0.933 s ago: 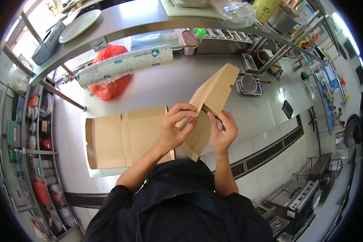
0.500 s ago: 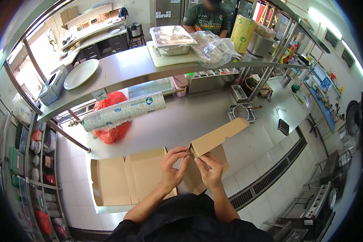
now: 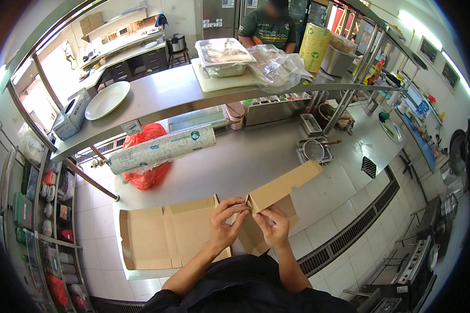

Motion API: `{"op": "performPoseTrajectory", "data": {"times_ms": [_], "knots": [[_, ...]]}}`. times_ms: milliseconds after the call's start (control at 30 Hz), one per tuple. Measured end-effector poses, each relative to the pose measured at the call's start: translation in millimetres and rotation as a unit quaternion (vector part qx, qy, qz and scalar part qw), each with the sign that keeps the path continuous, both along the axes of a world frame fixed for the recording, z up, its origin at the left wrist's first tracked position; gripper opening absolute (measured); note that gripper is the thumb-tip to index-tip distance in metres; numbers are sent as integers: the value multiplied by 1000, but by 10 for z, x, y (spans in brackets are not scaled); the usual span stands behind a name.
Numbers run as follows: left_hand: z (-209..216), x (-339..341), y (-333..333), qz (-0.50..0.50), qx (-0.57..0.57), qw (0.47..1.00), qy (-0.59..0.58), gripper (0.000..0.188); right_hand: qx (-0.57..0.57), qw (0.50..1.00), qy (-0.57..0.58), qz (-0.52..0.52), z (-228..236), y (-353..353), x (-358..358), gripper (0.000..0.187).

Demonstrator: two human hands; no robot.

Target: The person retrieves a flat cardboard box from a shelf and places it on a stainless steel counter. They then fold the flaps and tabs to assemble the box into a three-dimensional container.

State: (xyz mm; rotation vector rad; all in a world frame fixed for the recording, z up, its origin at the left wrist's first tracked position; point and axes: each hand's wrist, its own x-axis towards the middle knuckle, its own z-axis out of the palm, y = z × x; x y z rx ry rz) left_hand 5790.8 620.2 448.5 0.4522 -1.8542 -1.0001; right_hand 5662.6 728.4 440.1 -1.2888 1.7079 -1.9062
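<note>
A brown cardboard box (image 3: 284, 183), partly folded, is held in front of me, its long side panel slanting up to the right. My left hand (image 3: 226, 221) pinches the box's near left corner between thumb and fingers. My right hand (image 3: 273, 224) grips the same end from the right, thumb and fingers closed on the board. The exact fold between my fingertips is hidden. To the left, a second cardboard box (image 3: 146, 237) lies opened out on the steel table (image 3: 219, 164), its edge walls turned up. Part of it is behind my left forearm.
Above the table runs a steel shelf (image 3: 162, 101) with a white plate (image 3: 107, 100) and a foil-covered tray (image 3: 224, 53). A plastic film roll (image 3: 162, 148) hangs below it, before a red bag (image 3: 149, 177). A strainer (image 3: 313, 150) sits far right. Another person (image 3: 269, 28) stands beyond.
The held box's raised panel has tipped slightly downward. My left fingers have closed nearer to its corner, and both hands keep their hold. The view has shifted a little.
</note>
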Motion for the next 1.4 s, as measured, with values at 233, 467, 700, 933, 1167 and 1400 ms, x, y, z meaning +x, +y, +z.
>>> {"op": "performPoseTrajectory", "data": {"times_ms": [233,467,700,933,1167,1400], "knots": [[-29,113,-30,-46,1,999,-10,16,-1,1000,-7,-2,-155,-1,22,17],[-60,377,-151,-190,109,975,30,21,-62,993,-72,75,-44,-17,115,18],[-54,422,-178,-177,35,983,6,19,18,995,-42,89,52,37,100,15],[64,381,-128,-168,148,969,101,57,-8,979,64,192,-80,-63,-60,19],[24,454,-175,-119,-22,993,-10,59,102,970,-49,215,-436,43,15,33],[-32,279,73,-123,-115,984,-54,39,-52,939,-330,80,89,-55,-82,46]]}}
